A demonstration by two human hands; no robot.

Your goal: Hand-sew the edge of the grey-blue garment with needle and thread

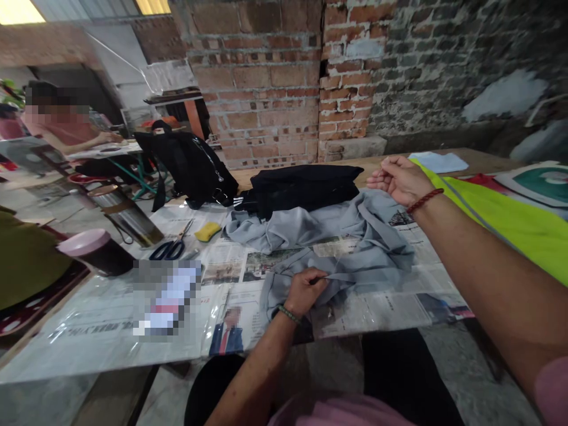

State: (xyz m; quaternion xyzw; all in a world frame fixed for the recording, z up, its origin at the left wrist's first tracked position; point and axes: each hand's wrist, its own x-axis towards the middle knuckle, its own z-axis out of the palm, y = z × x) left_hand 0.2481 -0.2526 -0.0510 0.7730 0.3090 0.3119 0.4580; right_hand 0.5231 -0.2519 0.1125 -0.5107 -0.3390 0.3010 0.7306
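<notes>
Grey cloth (pixel 284 228), a crumpled garment, lies on the newspaper-covered table in front of me. My left hand (pixel 307 290) rests low on it, fingers closed around a folded edge. Raised above the cloth's far right side, my right hand (pixel 397 178) has its thumb and fingers pinched together. Whatever sits in that pinch is too small to make out. A faint thin line, possibly thread, rises from the cloth near my left hand.
Scissors (pixel 173 244), a yellow sponge (pixel 207 231), a lidded cup (pixel 100 251) and a metal flask (pixel 128 219) stand left. Behind are a black bag (pixel 190 160) and folded black cloth (pixel 306 186). Right: neon yellow fabric (pixel 506 219), an iron (pixel 539 180). A person (pixel 62 127) sits far left.
</notes>
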